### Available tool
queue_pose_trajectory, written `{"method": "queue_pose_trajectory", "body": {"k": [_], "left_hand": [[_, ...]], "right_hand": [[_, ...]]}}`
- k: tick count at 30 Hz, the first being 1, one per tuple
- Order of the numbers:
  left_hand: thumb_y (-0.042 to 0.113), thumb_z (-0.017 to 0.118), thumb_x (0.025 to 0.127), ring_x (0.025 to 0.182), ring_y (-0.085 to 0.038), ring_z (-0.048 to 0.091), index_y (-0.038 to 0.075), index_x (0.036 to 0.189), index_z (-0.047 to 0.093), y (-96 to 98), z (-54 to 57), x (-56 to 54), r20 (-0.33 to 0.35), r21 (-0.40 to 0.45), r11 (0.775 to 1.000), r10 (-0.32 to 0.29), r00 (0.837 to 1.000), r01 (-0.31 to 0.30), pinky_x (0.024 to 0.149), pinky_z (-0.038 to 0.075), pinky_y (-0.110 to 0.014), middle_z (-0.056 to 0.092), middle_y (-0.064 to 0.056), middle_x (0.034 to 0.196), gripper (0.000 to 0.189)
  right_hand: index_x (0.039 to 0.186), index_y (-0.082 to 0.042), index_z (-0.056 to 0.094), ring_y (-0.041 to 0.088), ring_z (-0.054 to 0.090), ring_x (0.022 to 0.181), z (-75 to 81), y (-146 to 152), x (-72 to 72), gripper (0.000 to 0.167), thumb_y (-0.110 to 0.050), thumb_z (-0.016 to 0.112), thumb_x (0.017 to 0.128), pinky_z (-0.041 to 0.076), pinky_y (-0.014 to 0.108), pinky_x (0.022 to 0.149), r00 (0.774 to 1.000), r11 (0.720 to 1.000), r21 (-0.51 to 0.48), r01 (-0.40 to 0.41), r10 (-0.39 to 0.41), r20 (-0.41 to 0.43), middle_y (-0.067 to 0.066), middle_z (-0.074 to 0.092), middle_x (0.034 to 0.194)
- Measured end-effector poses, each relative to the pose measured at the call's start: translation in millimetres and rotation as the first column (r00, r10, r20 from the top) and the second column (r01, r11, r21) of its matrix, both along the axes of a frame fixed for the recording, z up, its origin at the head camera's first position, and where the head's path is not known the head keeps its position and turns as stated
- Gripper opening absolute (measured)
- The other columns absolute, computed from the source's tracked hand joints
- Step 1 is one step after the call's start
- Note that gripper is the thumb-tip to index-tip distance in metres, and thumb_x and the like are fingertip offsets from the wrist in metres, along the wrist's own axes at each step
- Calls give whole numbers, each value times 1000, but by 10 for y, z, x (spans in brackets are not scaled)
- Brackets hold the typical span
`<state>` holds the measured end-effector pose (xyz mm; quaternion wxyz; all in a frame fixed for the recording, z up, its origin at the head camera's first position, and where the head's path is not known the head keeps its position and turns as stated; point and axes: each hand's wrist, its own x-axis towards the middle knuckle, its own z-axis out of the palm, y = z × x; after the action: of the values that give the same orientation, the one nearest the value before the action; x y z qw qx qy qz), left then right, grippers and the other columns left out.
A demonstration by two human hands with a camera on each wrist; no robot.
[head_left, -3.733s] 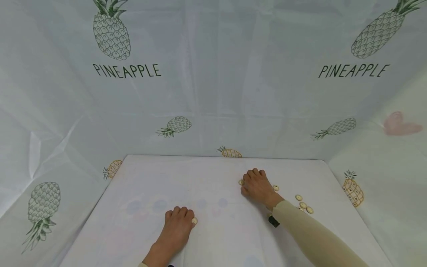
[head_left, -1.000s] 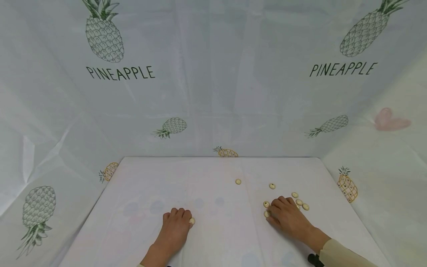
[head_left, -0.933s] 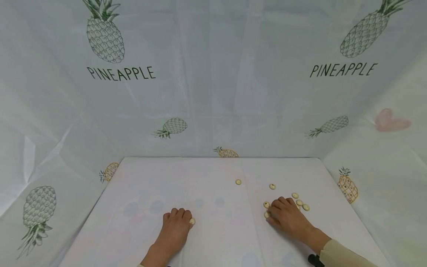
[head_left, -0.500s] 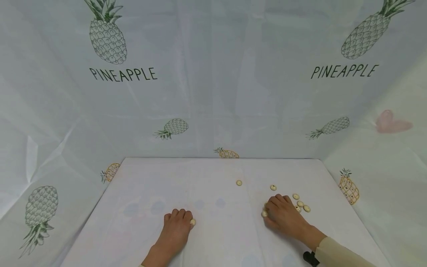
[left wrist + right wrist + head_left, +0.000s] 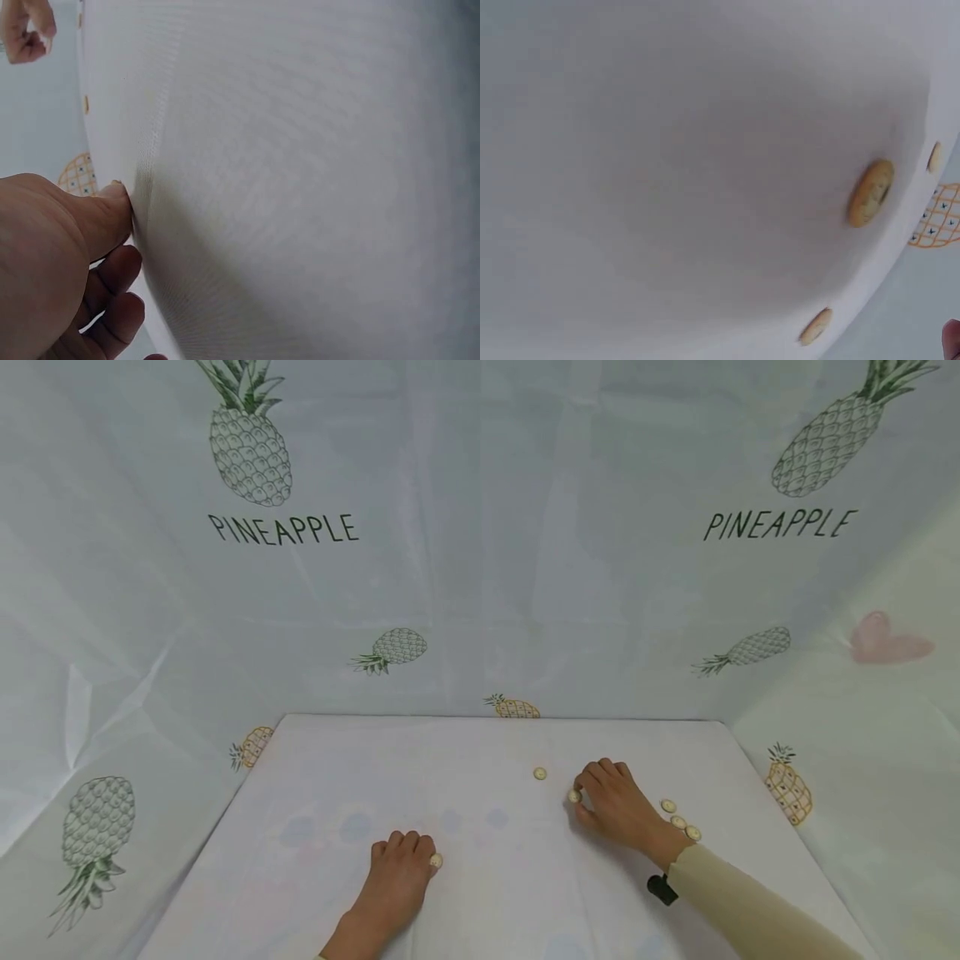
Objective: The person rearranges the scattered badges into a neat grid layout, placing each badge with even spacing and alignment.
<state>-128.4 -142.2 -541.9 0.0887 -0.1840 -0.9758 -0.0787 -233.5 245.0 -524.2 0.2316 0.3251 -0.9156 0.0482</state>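
In the head view, my left hand (image 5: 397,877) rests low at left-centre with its fingers curled. A small round pale wooden disc (image 5: 437,861) sits at its thumb and index finger. In the left wrist view the thumb presses at the table surface, and only a sliver of yellow shows at its tip. My right hand (image 5: 615,806) is farther forward and right, with another wooden disc (image 5: 574,796) pinched between thumb and index finger. The right wrist view shows a disc (image 5: 871,193) lying on the cloth; that hand is almost wholly outside this view.
One loose disc (image 5: 540,773) lies left of the right hand. Three discs (image 5: 678,822) lie close together by the right wrist. The white-covered table (image 5: 300,893) ends at a pineapple-printed curtain (image 5: 480,568). A black object (image 5: 662,889) is by the right sleeve.
My right hand has moved forward and slightly left, away from where it reached among the discs, with a disc at its fingertips. The left hand stays put.
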Motion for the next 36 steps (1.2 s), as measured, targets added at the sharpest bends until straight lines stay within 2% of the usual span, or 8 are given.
{"method": "queue_pose_trajectory", "body": {"k": [6,14,20,24,36], "left_hand": [[26,81,91,84,-19,46,12,100,60,-3,-7,1,-30,0,1000,-11,999,11,77,42,-47,56,0,91,27],[26,81,91,84,-19,47,12,99,60,-5,-19,-3,-49,-1,1000,-18,999,18,75,41,-46,57,0,91,27],[26,82,90,83,-18,46,12,99,59,-13,-38,-11,-63,-6,1000,-20,998,20,75,40,-44,56,0,89,29],[26,81,92,83,-18,46,12,100,60,-16,-32,-10,-44,-6,1000,-16,999,16,76,40,-43,56,0,90,27],[28,79,94,83,-17,41,14,101,58,-40,-26,-16,-5,6,1000,-19,1000,19,77,39,-43,53,3,90,26]], "right_hand": [[99,-13,68,22,53,94,39,-157,-239,21,-25,80,88,44,45,86,1000,999,52,3,-2,-8,1,63,102],[103,-12,69,22,51,97,19,-380,-470,19,-25,78,92,43,45,89,996,996,84,19,-26,84,1,63,104],[99,-10,68,22,49,92,-28,-536,-553,22,-25,81,90,41,43,84,998,997,74,-4,-1,67,2,62,100],[97,-11,66,22,48,91,-42,-673,-590,21,-24,82,90,40,42,83,998,998,58,-26,22,61,2,61,98],[100,-12,70,22,51,95,-116,-979,-704,17,-28,76,97,42,45,88,988,997,78,-19,7,152,2,66,104]]}}
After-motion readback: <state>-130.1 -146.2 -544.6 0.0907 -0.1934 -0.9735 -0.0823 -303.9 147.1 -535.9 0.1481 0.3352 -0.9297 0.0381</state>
